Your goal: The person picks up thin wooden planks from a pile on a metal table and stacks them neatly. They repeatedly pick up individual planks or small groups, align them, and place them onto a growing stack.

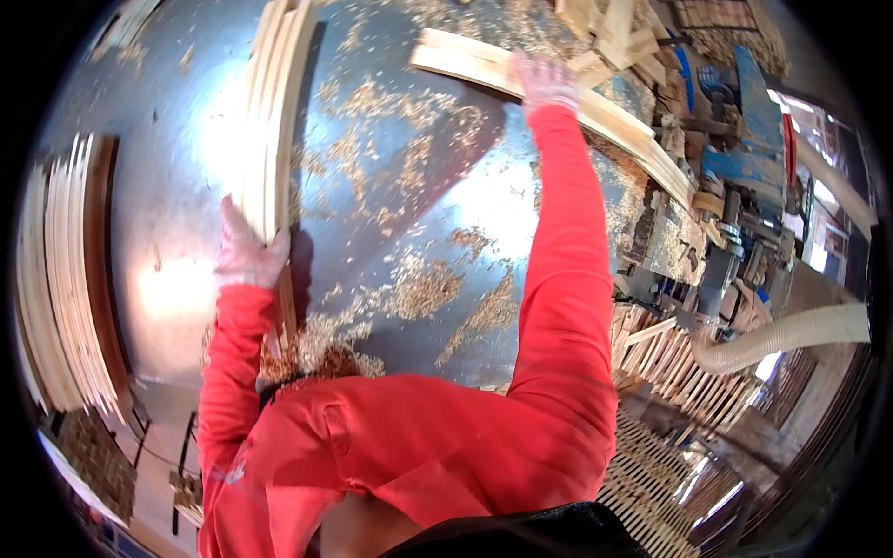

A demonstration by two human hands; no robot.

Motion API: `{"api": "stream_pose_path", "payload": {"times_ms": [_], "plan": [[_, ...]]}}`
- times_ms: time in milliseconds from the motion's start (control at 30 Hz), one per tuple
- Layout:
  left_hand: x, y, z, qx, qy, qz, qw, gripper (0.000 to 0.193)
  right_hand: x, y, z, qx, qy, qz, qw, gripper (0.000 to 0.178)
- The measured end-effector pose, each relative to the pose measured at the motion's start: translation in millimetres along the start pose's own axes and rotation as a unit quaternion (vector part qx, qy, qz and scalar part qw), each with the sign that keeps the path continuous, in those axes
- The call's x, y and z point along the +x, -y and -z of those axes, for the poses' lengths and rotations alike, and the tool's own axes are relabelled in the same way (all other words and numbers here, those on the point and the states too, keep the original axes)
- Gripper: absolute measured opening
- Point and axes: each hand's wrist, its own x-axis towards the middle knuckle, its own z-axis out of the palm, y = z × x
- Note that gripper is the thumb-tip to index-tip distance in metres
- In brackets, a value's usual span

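Note:
Both of my hands wear pale work gloves. On the left, my left hand point(249, 253) spans the near end of a bundle of long wooden strips point(270, 121), thumb on one side and fingers on the other. The strips lie side by side, pointing away from me on the metal table point(372, 200). My right arm reaches far forward. With its fingers over the top, my right hand point(545, 84) grips a pale wooden board point(470, 59) that slants down to the right toward a machine. The undersides of both hands are hidden.
Wood shavings point(423, 288) are scattered over the table. A stack of strips point(79, 279) stands at the left. Offcuts point(619, 37) pile up at the far right, near the blue-framed machine point(744, 167). A ribbed hose point(791, 339) and stacked slats point(684, 358) are at right.

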Motion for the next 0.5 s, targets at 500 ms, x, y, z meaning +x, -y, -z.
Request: {"api": "stream_pose_path", "payload": {"times_ms": [500], "plan": [[-5,2,28,-0.150,0.053,-0.080,0.984,0.108,-83,250,141,0.299,-0.234,0.336,0.862,0.046]]}}
